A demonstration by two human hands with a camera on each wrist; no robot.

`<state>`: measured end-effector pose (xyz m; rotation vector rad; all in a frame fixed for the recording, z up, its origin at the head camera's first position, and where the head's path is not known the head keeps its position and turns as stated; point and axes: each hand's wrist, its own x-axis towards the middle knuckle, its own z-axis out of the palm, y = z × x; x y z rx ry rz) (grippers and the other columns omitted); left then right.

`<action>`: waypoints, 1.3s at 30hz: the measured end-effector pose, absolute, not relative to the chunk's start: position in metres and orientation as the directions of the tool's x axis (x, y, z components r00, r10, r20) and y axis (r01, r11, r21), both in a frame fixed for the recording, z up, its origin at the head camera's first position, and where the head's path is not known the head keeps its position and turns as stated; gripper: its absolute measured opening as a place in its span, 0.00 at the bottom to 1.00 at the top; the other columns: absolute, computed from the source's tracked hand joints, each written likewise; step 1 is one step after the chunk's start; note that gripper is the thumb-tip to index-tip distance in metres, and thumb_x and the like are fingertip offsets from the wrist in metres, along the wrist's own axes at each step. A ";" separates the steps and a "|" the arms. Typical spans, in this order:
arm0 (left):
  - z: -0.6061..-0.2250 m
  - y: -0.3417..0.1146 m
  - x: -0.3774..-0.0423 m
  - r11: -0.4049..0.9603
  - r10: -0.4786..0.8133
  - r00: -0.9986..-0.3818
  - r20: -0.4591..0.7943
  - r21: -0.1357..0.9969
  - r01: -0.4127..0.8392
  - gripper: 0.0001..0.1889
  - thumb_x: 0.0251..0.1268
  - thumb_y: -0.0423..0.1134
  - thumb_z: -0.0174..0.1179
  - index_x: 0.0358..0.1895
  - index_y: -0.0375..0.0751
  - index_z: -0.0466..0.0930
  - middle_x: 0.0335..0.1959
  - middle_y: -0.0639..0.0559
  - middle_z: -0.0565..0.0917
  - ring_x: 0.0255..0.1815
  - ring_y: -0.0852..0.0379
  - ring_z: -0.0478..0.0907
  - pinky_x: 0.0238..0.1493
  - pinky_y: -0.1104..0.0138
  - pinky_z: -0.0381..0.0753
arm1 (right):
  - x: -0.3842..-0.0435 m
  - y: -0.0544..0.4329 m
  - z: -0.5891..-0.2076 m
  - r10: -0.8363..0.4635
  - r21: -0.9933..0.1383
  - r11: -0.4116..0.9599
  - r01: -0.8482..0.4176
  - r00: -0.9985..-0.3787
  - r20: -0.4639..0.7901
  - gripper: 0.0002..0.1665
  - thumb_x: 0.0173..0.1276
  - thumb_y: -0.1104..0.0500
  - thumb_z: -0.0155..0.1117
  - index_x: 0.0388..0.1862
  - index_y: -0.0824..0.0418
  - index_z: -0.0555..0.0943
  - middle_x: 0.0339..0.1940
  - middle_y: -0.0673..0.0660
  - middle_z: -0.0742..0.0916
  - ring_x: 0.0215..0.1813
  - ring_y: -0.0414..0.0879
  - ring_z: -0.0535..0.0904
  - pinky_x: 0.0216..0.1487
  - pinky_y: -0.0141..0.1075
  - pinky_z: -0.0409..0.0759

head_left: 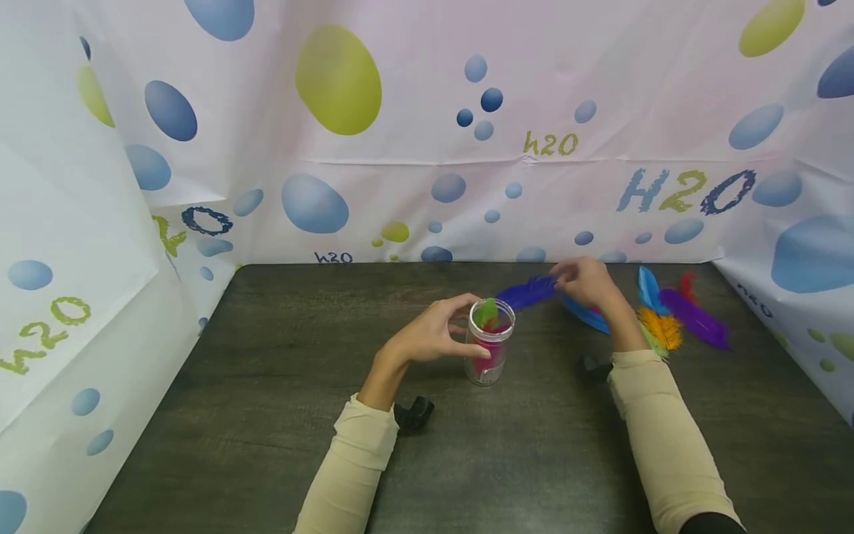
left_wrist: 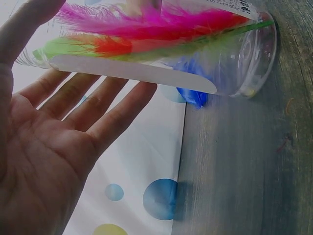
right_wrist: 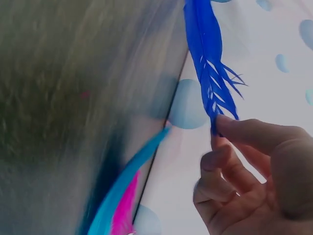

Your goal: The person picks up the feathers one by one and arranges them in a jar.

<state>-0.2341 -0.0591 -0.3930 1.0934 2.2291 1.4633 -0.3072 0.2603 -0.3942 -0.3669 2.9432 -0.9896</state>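
Observation:
A clear jar [head_left: 490, 363] stands upright on the dark table with pink, red and green feathers [left_wrist: 161, 29] inside. My left hand [head_left: 434, 330] holds it from the left, thumb on the near side and fingers on the far side. In the left wrist view the fingers [left_wrist: 112, 110] lie along the jar's wall by a white label strip. My right hand [head_left: 587, 282] pinches a dark blue feather [right_wrist: 205, 44] by its end between thumb and forefinger. That feather [head_left: 527, 293] stretches leftward behind the jar's rim.
Right of the right hand lie loose feathers: light blue [head_left: 649, 289], orange [head_left: 660, 328], purple [head_left: 697, 319] and red [head_left: 689, 288]. Another blue feather [head_left: 587, 313] lies under the right hand, beside a pink one [right_wrist: 124, 205]. A patterned sheet [head_left: 427, 133] rises behind the table.

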 end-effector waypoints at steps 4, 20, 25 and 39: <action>-0.393 -0.059 -0.234 0.208 0.707 -0.684 0.180 0.871 0.445 0.32 0.60 0.30 0.74 0.67 0.34 0.72 0.59 0.42 0.82 0.63 0.49 0.80 0.61 0.62 0.83 | -0.296 0.258 -0.392 -0.184 -0.621 0.747 -0.238 -0.971 0.151 0.15 0.72 0.69 0.62 0.54 0.74 0.82 0.39 0.68 0.87 0.40 0.59 0.80 0.38 0.40 0.77; -0.395 -0.059 -0.235 0.200 0.710 -0.680 0.183 0.874 0.444 0.31 0.60 0.30 0.74 0.66 0.34 0.72 0.59 0.42 0.82 0.65 0.48 0.79 0.61 0.62 0.83 | -0.270 0.251 -0.385 -0.004 -0.642 0.727 -0.244 -0.936 0.351 0.17 0.71 0.66 0.67 0.56 0.69 0.84 0.40 0.67 0.89 0.20 0.48 0.71 0.25 0.30 0.74; -0.394 -0.059 -0.234 0.208 0.707 -0.683 0.184 0.869 0.449 0.32 0.60 0.31 0.74 0.66 0.34 0.72 0.59 0.43 0.82 0.65 0.48 0.79 0.61 0.62 0.83 | -0.266 0.249 -0.385 -0.021 -0.671 0.682 -0.290 -0.925 0.379 0.16 0.71 0.66 0.67 0.56 0.69 0.85 0.39 0.67 0.89 0.37 0.60 0.87 0.32 0.22 0.76; -0.392 -0.060 -0.235 0.210 0.705 -0.684 0.184 0.868 0.450 0.32 0.60 0.31 0.75 0.67 0.34 0.72 0.60 0.42 0.82 0.65 0.48 0.79 0.62 0.61 0.83 | -0.258 0.242 -0.369 0.008 -0.871 0.400 -0.285 -0.949 0.314 0.17 0.73 0.66 0.67 0.58 0.73 0.82 0.30 0.41 0.86 0.39 0.30 0.86 0.42 0.22 0.83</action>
